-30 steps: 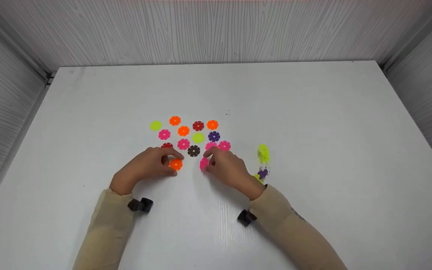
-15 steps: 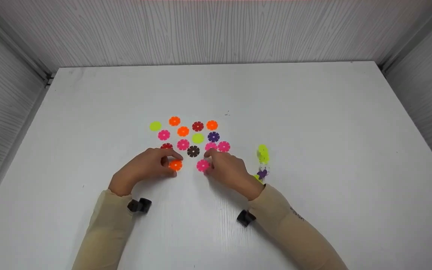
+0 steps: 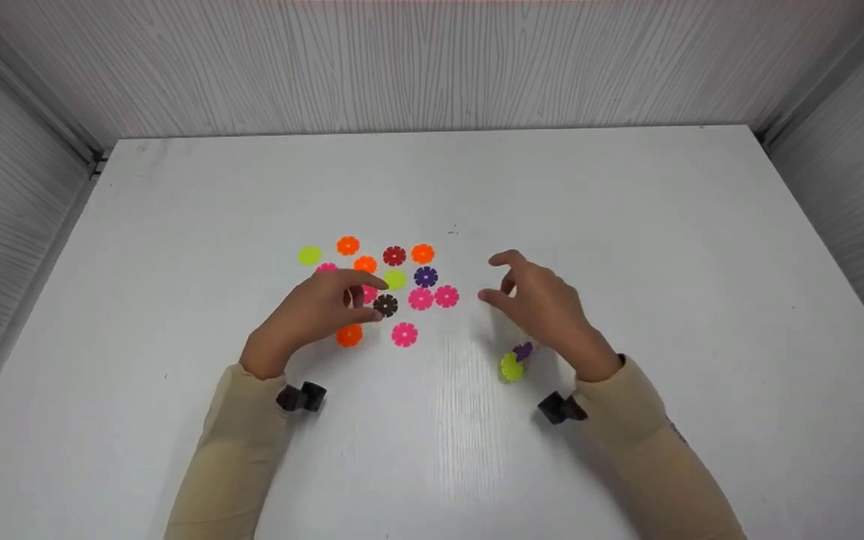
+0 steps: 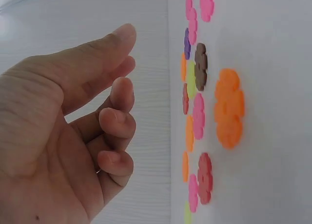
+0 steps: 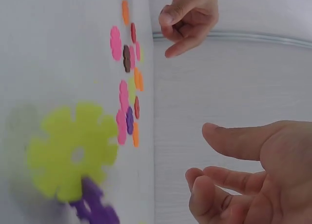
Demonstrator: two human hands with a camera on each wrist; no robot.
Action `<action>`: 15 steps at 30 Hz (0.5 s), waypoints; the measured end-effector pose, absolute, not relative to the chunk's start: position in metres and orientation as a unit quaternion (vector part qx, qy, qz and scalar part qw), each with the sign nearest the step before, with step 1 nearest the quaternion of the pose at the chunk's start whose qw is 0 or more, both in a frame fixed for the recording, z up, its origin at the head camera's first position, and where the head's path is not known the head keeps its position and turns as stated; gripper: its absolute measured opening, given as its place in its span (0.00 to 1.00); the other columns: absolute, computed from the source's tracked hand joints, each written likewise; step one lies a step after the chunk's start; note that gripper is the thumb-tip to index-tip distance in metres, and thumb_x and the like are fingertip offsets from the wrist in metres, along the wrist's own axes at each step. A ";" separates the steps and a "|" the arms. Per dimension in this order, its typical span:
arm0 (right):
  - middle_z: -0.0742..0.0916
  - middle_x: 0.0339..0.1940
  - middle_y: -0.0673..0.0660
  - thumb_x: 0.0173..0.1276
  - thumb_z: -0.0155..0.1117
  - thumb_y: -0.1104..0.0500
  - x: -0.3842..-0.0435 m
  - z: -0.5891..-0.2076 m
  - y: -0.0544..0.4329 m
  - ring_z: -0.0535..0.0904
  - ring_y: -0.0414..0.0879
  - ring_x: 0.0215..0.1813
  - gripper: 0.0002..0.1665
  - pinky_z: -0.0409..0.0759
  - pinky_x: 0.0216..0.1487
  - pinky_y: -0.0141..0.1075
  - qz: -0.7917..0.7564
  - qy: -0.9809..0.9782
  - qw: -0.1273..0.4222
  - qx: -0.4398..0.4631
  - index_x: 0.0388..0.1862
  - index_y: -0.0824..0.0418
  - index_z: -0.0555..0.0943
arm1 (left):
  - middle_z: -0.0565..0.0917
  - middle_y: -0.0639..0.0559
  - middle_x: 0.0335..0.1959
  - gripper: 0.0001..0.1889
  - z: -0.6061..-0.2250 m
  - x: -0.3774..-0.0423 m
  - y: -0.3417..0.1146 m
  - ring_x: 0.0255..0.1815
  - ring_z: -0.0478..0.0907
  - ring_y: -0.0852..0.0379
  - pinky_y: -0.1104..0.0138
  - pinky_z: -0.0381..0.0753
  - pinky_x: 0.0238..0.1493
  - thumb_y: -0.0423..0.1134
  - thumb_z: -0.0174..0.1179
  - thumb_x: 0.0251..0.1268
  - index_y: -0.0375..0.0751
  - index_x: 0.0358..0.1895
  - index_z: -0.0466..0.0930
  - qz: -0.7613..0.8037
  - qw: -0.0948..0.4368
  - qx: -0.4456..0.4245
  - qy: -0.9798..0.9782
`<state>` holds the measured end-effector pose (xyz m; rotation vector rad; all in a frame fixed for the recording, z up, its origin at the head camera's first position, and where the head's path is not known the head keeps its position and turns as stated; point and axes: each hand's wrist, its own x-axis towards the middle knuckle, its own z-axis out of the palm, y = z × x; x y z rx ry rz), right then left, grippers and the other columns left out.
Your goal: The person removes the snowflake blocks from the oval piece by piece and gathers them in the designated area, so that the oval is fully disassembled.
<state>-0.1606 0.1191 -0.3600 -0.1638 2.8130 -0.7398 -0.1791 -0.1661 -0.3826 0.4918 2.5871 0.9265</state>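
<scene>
My left hand [image 3: 319, 315] hovers over the group of notched plastic discs with nothing in its loosely bent fingers. Below it lie an orange disc [image 3: 349, 335] and, by the fingertips, a brown disc [image 3: 385, 305]. In the left wrist view the hand [image 4: 73, 121] is raised off the surface, clear of the orange disc [image 4: 229, 108]. To the right, my right hand [image 3: 548, 307] also hangs in the air, thumb and index finger apart. Under its wrist is a chain of joined discs, showing a yellow-green disc [image 3: 511, 367] and a purple disc [image 3: 523, 351]; the hand hides the rest.
A pink disc [image 3: 404, 334] lies flat at the near side of the group. Farther back are two more pink discs, a purple disc [image 3: 426, 277], a dark red disc [image 3: 394, 256] and several orange and yellow-green ones. The white tabletop [image 3: 627, 195] ends at a panelled wall [image 3: 432, 67].
Both hands have let go of the orange and pink discs, which now lie flat. The left hand has lifted and shifted right; the right hand has moved away to the right, over the joined discs.
</scene>
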 end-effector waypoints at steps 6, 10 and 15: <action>0.83 0.48 0.59 0.67 0.62 0.43 -0.166 -0.356 0.161 0.76 0.49 0.35 0.36 0.72 0.34 0.37 -0.245 0.960 0.131 -0.033 0.68 0.59 0.68 | 0.80 0.49 0.36 0.23 -0.375 -0.184 -0.143 0.34 0.74 0.54 0.66 0.73 0.31 0.42 0.68 0.59 0.46 0.58 0.79 0.355 0.119 0.200 0.905; 0.80 0.55 0.62 0.67 0.59 0.37 -0.166 -0.356 0.179 0.77 0.54 0.47 0.41 0.75 0.45 0.45 -0.241 0.955 0.172 -0.013 0.69 0.61 0.66 | 0.82 0.46 0.41 0.24 -0.374 -0.189 -0.128 0.41 0.75 0.52 0.66 0.73 0.33 0.43 0.67 0.60 0.48 0.61 0.77 0.367 0.106 0.219 0.898; 0.79 0.58 0.66 0.68 0.55 0.35 -0.165 -0.360 0.184 0.78 0.57 0.53 0.44 0.76 0.50 0.50 -0.224 0.950 0.215 -0.013 0.70 0.66 0.65 | 0.83 0.45 0.45 0.27 -0.373 -0.194 -0.107 0.48 0.78 0.48 0.65 0.77 0.37 0.43 0.68 0.59 0.50 0.63 0.74 0.377 0.103 0.235 0.890</action>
